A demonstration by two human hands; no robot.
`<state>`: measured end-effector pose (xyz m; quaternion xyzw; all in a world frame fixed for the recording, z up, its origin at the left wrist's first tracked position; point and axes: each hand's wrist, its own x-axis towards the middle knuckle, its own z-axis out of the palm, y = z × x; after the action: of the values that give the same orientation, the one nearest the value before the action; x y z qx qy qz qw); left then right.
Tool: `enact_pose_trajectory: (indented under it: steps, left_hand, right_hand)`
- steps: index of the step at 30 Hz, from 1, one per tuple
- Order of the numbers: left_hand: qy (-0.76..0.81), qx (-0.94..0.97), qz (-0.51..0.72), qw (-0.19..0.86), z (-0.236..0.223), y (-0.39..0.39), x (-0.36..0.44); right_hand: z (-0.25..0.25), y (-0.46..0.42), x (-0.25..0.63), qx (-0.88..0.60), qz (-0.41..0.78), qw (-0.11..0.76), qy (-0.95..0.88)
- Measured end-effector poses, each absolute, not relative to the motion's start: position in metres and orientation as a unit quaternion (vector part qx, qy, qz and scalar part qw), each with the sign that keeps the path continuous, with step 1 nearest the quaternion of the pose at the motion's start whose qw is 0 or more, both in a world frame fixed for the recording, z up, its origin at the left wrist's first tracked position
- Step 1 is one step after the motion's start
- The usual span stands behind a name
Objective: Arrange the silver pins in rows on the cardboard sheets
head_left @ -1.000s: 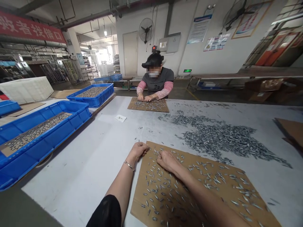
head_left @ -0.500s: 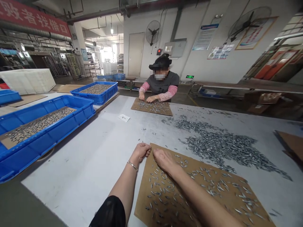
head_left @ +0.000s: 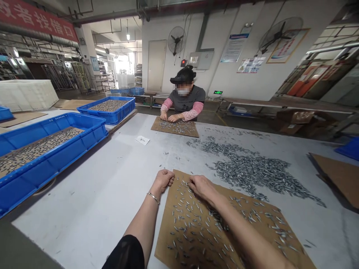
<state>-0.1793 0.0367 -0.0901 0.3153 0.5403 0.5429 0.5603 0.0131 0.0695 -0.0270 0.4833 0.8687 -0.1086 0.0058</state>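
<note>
A brown cardboard sheet (head_left: 164, 239) lies before me on the white table, strewn with small silvery spindle-shaped metal pieces (head_left: 193, 224). At its far left corner is my left hand (head_left: 165, 178), fingers curled closed against the edge; whatever they hold is hidden. My right hand (head_left: 202, 186) reaches over the sheet's far part, fingers bent together and fingertips down among the pieces. Anything pinched there is too small to make out. Beyond the sheet, to the right, spreads a large heap of the same pieces (head_left: 252, 170).
Across the table a co-worker (head_left: 186, 97) bends over another cardboard sheet (head_left: 157, 129) with pieces. Blue trays (head_left: 95, 129) (head_left: 130, 106) holding covered sheets stand at left. A white paper packet (head_left: 142, 140) lies mid-table. More cardboard (head_left: 333, 175) rests at right.
My right hand has moved right, away from the sheet's corner, uncovering pieces there. My left hand stays at the corner. The view has shifted slightly to the right.
</note>
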Motion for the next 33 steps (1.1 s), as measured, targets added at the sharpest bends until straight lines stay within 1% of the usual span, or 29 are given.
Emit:
enact_pose_trajectory:
  steps: [8,16,19,24,26,33]
  left_hand:
    - [0.559,0.325,0.537,0.542,-0.085,0.034,-0.178]
    - [0.601,0.359,0.504,0.507,-0.079,0.031,-0.177]
    - [0.642,0.384,0.479,0.46,-0.079,0.031,-0.174]
    - [0.705,0.458,0.432,0.325,-0.073,0.032,-0.161]
    - [0.719,0.487,0.403,0.289,-0.07,0.032,-0.155]
    - [0.747,0.535,0.308,0.247,-0.068,0.031,-0.15]
  right_hand:
    - [-0.055,0.071,-0.01,0.468,-0.112,-0.02,0.876]
    - [-0.052,0.08,-0.013,0.465,-0.127,-0.017,0.876]
    - [-0.044,0.084,-0.006,0.489,-0.126,-0.03,0.862]
    - [-0.035,0.091,0.002,0.519,-0.124,-0.038,0.845]
    - [-0.035,0.091,0.003,0.513,-0.127,-0.038,0.848]
    - [-0.043,0.083,-0.008,0.482,-0.133,-0.012,0.866]
